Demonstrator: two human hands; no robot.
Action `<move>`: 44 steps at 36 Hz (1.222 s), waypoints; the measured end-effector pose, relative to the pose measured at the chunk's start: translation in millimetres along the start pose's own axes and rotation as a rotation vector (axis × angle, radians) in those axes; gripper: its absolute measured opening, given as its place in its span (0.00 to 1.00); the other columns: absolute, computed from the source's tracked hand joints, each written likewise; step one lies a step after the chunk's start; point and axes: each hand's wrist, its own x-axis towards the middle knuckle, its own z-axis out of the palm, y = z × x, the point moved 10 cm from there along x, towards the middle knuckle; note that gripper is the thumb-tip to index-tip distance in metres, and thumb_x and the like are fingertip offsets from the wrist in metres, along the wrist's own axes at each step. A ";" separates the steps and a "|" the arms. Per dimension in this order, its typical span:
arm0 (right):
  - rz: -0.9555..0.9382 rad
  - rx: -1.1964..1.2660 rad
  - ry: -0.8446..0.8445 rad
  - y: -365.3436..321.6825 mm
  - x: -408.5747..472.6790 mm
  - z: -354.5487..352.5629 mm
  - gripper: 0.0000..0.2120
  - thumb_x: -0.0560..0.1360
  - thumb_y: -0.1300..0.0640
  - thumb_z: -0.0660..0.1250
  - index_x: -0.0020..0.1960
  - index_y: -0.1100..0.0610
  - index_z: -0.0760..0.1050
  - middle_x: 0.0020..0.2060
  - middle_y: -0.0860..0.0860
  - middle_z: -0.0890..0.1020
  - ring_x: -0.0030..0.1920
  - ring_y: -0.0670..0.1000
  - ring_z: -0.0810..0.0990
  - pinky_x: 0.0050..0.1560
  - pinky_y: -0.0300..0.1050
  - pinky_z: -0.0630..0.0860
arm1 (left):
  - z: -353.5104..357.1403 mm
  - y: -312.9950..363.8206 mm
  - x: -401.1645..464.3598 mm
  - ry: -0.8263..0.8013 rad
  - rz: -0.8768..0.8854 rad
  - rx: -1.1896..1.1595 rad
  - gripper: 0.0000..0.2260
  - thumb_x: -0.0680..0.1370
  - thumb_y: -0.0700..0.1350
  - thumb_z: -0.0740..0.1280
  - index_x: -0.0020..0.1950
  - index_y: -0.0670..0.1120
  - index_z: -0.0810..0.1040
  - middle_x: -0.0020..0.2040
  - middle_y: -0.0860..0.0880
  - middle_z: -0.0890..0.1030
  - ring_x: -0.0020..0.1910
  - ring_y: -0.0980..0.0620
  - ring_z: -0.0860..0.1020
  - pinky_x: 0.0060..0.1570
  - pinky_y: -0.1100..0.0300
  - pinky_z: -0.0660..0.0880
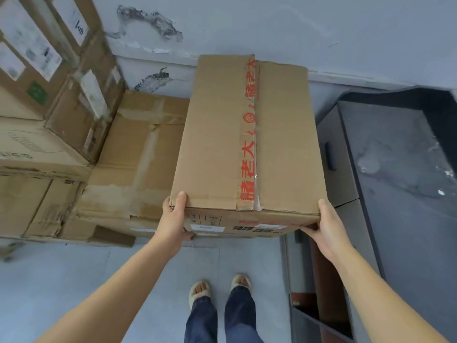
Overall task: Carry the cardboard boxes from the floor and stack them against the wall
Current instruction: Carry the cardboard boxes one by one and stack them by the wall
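A long brown cardboard box (217,134), sealed with clear tape printed in red characters, reaches from my hands to the grey wall (272,26). My left hand (174,219) grips its near left corner, thumb on top and fingers under the front face. My right hand (326,229) holds the near right corner, fingers along the side and thumb under the front edge. The box sits higher than the flat worn box (138,154) to its left; what is under it is hidden.
Labelled cardboard boxes (44,78) are stacked high against the wall at the left. A dark grey cabinet (395,174) with open shelves stands close on the right. My feet in sandals (218,288) stand on the pale floor below the box.
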 end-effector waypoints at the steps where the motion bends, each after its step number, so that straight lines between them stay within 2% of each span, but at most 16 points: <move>1: -0.003 0.000 -0.011 -5.5 4.4 4.3 0.13 0.82 0.51 0.52 0.52 0.43 0.75 0.59 0.52 0.78 0.59 0.52 0.76 0.64 0.60 0.72 | 1.7 6.5 4.3 0.006 0.002 -0.019 0.25 0.80 0.58 0.58 0.74 0.51 0.59 0.69 0.46 0.67 0.66 0.42 0.70 0.55 0.44 0.75; 4: -0.026 0.015 -0.008 -26.6 20.2 16.3 0.11 0.82 0.51 0.53 0.54 0.44 0.74 0.55 0.49 0.79 0.57 0.51 0.76 0.62 0.61 0.74 | 6.9 32.1 12.2 0.052 0.047 -0.077 0.24 0.81 0.55 0.58 0.74 0.46 0.60 0.64 0.48 0.68 0.65 0.45 0.70 0.65 0.47 0.70; 9: -0.079 0.030 0.014 -57.7 38.6 21.8 0.10 0.82 0.51 0.53 0.57 0.44 0.73 0.55 0.49 0.78 0.57 0.52 0.76 0.55 0.61 0.78 | 25.4 66.0 24.4 0.073 0.093 -0.127 0.26 0.82 0.53 0.58 0.75 0.44 0.57 0.63 0.49 0.64 0.60 0.50 0.66 0.67 0.50 0.69; 15: -0.094 -0.086 -0.048 -36.8 38.0 6.7 0.16 0.83 0.49 0.50 0.68 0.47 0.68 0.60 0.49 0.77 0.59 0.51 0.77 0.60 0.61 0.75 | 23.1 39.7 18.5 0.071 0.091 -0.033 0.25 0.82 0.56 0.56 0.74 0.46 0.58 0.60 0.50 0.67 0.60 0.49 0.69 0.67 0.49 0.69; 19: -0.081 -0.161 -0.061 -24.2 31.7 -6.2 0.19 0.83 0.49 0.50 0.73 0.49 0.64 0.66 0.51 0.73 0.59 0.46 0.75 0.63 0.54 0.72 | 18.0 14.1 13.8 0.012 0.034 0.060 0.28 0.79 0.62 0.57 0.75 0.50 0.59 0.70 0.42 0.69 0.67 0.39 0.71 0.66 0.44 0.69; 21: -0.068 -0.154 -0.055 -24.7 29.9 -10.8 0.19 0.84 0.50 0.50 0.74 0.50 0.63 0.66 0.50 0.73 0.58 0.45 0.75 0.63 0.51 0.71 | 19.0 14.3 8.7 -0.003 0.033 0.118 0.28 0.79 0.63 0.56 0.75 0.50 0.60 0.71 0.40 0.68 0.68 0.36 0.69 0.65 0.41 0.69; 24: -0.041 -0.177 -0.067 -28.2 25.8 -8.7 0.20 0.83 0.50 0.51 0.74 0.51 0.63 0.61 0.49 0.75 0.57 0.47 0.74 0.64 0.49 0.69 | 20.9 21.9 1.0 -0.005 0.035 0.109 0.27 0.79 0.62 0.57 0.73 0.49 0.61 0.64 0.48 0.73 0.59 0.45 0.73 0.62 0.42 0.70; 26: -0.025 -0.187 -0.078 -29.4 21.0 -6.3 0.20 0.83 0.49 0.52 0.73 0.52 0.63 0.55 0.46 0.75 0.56 0.47 0.73 0.68 0.52 0.67 | 16.9 25.3 -3.4 0.013 0.044 0.099 0.25 0.80 0.60 0.58 0.71 0.48 0.64 0.58 0.50 0.74 0.52 0.49 0.74 0.60 0.44 0.71; 27: -0.021 -0.188 -0.081 -29.7 19.0 -5.8 0.20 0.83 0.49 0.52 0.73 0.52 0.62 0.56 0.46 0.74 0.57 0.48 0.72 0.70 0.54 0.65 | 13.2 26.9 -5.5 0.027 0.055 0.113 0.25 0.80 0.59 0.59 0.72 0.47 0.64 0.59 0.49 0.74 0.51 0.49 0.74 0.61 0.44 0.72; 29: -0.021 -0.208 -0.056 -31.5 14.9 -9.8 0.23 0.82 0.46 0.53 0.75 0.52 0.59 0.65 0.49 0.71 0.64 0.51 0.70 0.72 0.56 0.63 | 5.9 33.1 -11.9 0.046 0.096 0.178 0.26 0.80 0.58 0.60 0.74 0.47 0.63 0.63 0.48 0.72 0.54 0.50 0.73 0.62 0.44 0.72; 32: -0.115 -0.390 -0.001 -45.6 1.1 -18.5 0.29 0.81 0.41 0.54 0.78 0.48 0.50 0.76 0.48 0.59 0.75 0.52 0.60 0.74 0.55 0.58 | -2.9 48.3 -29.4 0.050 0.191 0.256 0.25 0.80 0.56 0.60 0.75 0.51 0.62 0.69 0.50 0.69 0.65 0.48 0.70 0.64 0.46 0.70; 34: -0.249 -0.474 -0.023 -63.5 -22.5 -16.5 0.29 0.81 0.43 0.54 0.78 0.47 0.49 0.76 0.46 0.58 0.75 0.49 0.59 0.74 0.50 0.56 | -9.0 57.9 -47.6 0.044 0.259 0.298 0.23 0.80 0.54 0.62 0.74 0.53 0.63 0.70 0.50 0.70 0.68 0.49 0.69 0.68 0.46 0.67; 37: -0.417 -0.456 -0.181 -80.1 -71.9 -5.0 0.28 0.79 0.43 0.56 0.77 0.45 0.54 0.73 0.39 0.62 0.72 0.41 0.62 0.73 0.44 0.58 | -14.1 67.0 -87.6 -0.018 0.365 0.309 0.16 0.81 0.50 0.61 0.69 0.55 0.68 0.62 0.52 0.77 0.64 0.50 0.74 0.67 0.48 0.69; 39: -0.447 -0.417 -0.300 -76.8 -102.0 1.4 0.30 0.74 0.38 0.58 0.75 0.42 0.58 0.71 0.37 0.66 0.70 0.37 0.65 0.73 0.46 0.61 | -18.0 66.6 -117.7 -0.052 0.419 0.306 0.12 0.81 0.47 0.61 0.65 0.56 0.71 0.57 0.54 0.81 0.61 0.54 0.77 0.65 0.50 0.71; 42: -0.442 -0.399 -0.392 -59.8 -129.8 2.6 0.36 0.63 0.23 0.60 0.67 0.35 0.62 0.63 0.31 0.73 0.65 0.35 0.71 0.70 0.48 0.67 | -22.3 58.6 -161.5 -0.077 0.495 0.269 0.12 0.81 0.45 0.61 0.63 0.55 0.74 0.53 0.54 0.83 0.57 0.57 0.79 0.62 0.52 0.73; 44: -0.406 -0.389 -0.413 -44.5 -140.2 1.3 0.38 0.58 0.20 0.61 0.65 0.33 0.64 0.59 0.28 0.75 0.63 0.35 0.73 0.69 0.50 0.68 | -23.4 45.9 -186.4 -0.074 0.522 0.245 0.14 0.78 0.47 0.61 0.63 0.53 0.75 0.53 0.54 0.84 0.56 0.56 0.80 0.60 0.53 0.73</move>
